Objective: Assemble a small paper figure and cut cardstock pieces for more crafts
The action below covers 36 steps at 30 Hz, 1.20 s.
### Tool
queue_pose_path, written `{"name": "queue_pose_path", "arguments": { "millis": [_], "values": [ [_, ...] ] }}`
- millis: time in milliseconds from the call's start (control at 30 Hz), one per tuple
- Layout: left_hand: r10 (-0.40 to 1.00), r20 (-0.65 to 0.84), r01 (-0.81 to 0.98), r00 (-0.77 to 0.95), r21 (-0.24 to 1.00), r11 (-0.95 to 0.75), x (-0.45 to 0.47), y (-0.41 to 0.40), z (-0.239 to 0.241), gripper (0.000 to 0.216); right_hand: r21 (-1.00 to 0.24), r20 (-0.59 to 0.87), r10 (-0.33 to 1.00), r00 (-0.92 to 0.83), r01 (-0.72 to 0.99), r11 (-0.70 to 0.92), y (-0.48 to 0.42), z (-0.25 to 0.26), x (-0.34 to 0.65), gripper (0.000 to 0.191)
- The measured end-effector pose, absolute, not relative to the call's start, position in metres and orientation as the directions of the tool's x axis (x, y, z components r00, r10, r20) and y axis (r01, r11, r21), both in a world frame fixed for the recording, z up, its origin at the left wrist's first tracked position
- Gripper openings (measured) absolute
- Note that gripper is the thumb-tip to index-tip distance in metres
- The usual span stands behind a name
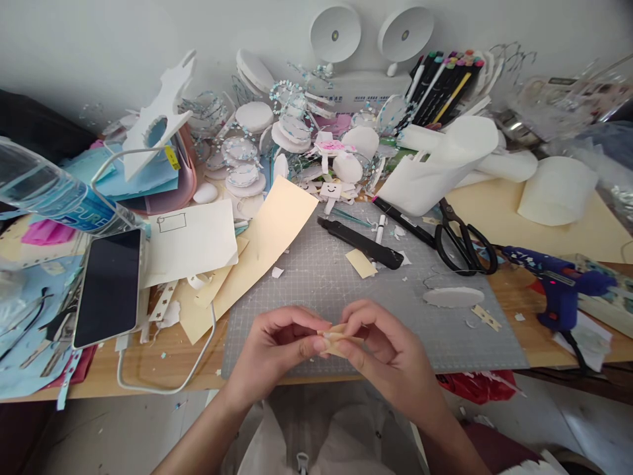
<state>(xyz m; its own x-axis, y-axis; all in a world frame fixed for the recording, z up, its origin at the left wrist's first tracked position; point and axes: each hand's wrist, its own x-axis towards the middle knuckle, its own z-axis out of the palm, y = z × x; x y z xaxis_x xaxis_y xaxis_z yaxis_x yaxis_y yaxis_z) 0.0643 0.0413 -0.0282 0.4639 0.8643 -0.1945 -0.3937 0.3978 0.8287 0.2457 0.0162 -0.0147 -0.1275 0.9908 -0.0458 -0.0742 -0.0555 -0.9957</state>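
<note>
Between my two hands is a small folded piece of cream paper (339, 340), held above the front edge of the grey cutting mat (306, 290). My left hand (284, 346) pinches its left end with thumb and fingertips. On the other end, the thumb and fingers of my right hand (383, 349) are closed too. The fingers cover part of the paper, so its full shape is hidden. Beyond the hands on the mat lie a black utility knife (361, 243), a small cream paper scrap (361, 263) and a white oval piece (453, 297).
Black scissors (465, 244) and a blue glue gun (558, 284) lie at right. A phone (109, 287), its white cable (198, 369), a water bottle (64, 191) and a cream sheet (270, 244) are at left. White discs (254, 117) and markers (445, 86) crowd the back.
</note>
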Motion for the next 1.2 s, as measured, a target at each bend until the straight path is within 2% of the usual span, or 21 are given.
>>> {"name": "queue_pose_path", "arguments": {
  "millis": [367, 633, 900, 1100, 1200],
  "values": [
    [0.819, -0.234, -0.253, 0.525, 0.875, 0.412, 0.062, 0.045, -0.019, 0.019, -0.979, -0.202, 0.96, -0.193, 0.031, -0.2, 0.023, -0.009, 0.254, 0.025],
    [0.845, -0.27, -0.159, 0.461, 0.912, 0.377, 0.06, 0.048, -0.015, 0.016, -0.992, -0.106, 0.958, -0.265, 0.101, -0.081, 0.028, -0.001, 0.256, 0.014],
    [0.888, -0.23, -0.149, 0.399, 0.939, 0.31, 0.064, 0.045, -0.018, 0.015, -0.993, -0.102, 0.979, -0.179, 0.082, -0.089, 0.026, -0.01, 0.256, 0.015],
    [0.847, -0.227, -0.113, 0.481, 0.942, 0.316, 0.062, 0.044, -0.009, 0.024, -0.983, -0.156, 0.971, -0.181, 0.121, -0.136, 0.024, -0.01, 0.259, 0.022],
    [0.856, -0.184, -0.066, 0.483, 0.967, 0.245, 0.062, 0.043, -0.005, 0.029, -0.983, -0.137, 0.973, -0.184, 0.147, -0.11, 0.025, -0.01, 0.258, 0.019]
  ]
}}
